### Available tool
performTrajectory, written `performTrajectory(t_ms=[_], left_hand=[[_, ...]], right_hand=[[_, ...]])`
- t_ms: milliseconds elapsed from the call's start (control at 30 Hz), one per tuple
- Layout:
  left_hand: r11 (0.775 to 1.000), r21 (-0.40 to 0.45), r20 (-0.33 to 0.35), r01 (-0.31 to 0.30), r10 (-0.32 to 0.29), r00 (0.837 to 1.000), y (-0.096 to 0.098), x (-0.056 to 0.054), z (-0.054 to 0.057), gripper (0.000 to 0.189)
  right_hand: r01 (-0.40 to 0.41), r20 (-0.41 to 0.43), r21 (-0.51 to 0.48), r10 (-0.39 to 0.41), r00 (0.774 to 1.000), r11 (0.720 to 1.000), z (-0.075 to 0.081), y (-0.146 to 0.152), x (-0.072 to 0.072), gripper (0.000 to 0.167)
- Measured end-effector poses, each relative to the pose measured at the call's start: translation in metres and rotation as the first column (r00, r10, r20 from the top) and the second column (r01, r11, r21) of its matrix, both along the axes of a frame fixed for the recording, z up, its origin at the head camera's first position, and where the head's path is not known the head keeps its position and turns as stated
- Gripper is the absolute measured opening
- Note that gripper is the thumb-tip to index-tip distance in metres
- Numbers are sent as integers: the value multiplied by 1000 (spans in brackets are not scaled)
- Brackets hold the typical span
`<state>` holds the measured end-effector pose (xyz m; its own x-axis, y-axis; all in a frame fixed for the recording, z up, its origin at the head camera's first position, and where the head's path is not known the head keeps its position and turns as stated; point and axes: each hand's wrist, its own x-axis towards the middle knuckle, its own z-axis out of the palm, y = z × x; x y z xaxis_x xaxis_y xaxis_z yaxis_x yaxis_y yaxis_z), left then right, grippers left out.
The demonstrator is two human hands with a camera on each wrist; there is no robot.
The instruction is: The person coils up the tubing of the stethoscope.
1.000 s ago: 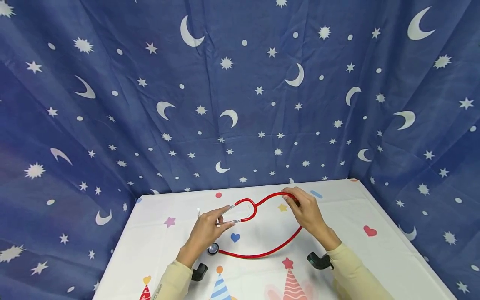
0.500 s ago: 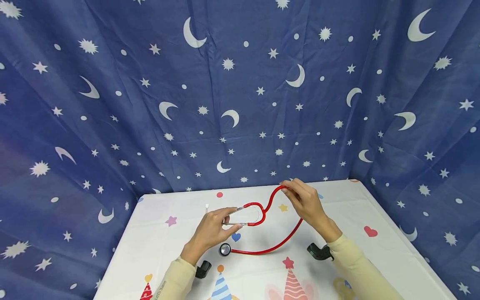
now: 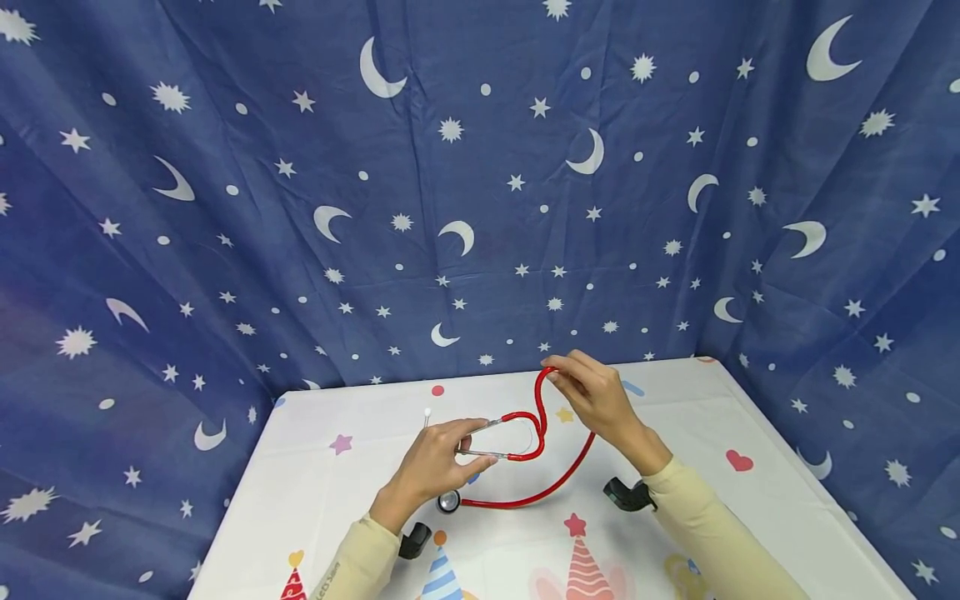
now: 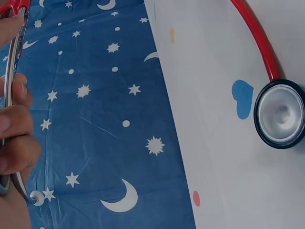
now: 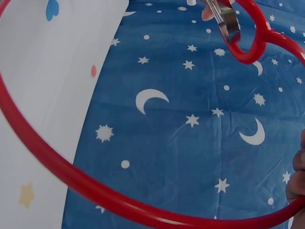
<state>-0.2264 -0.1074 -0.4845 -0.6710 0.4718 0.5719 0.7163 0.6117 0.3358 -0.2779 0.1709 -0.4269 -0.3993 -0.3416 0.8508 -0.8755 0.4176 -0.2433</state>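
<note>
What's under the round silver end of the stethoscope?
White tablecloth shows around the round silver end, with a printed blue heart near it. The patch directly beneath is covered, so I can't tell whether anything's printed there.

I wear long, pale cream-yellow sleeves: my left sleeve (image 3: 362,557) and right sleeve (image 3: 716,527) both end at the wrist, leaving my left hand (image 3: 433,463) and right hand (image 3: 597,398) bare. Small dark lettering (image 3: 327,577), too tiny for me to read surely, runs along the left one. A bent black wrist camera (image 3: 415,542) juts out beside it, and a matching black camera (image 3: 627,495) beside the right.
</note>
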Motion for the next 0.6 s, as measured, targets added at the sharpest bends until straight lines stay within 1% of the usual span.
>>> performTrajectory(t_ms=[267,467,600], left_hand=[[999,-17,-14,32,-32,999,6,4,5,47],[999,-15,-29,51,-52,998,10,6,7,48],[998,-9,-42,64,-64,997,12,8,8,47]], right_hand=[[6,26,94,-8,1000,996,2,-11,1,17],[-2,75,177,-11,997,984,3,-16,4,20],[-8,115,221,-18,993,975,3,-19,5,18]])
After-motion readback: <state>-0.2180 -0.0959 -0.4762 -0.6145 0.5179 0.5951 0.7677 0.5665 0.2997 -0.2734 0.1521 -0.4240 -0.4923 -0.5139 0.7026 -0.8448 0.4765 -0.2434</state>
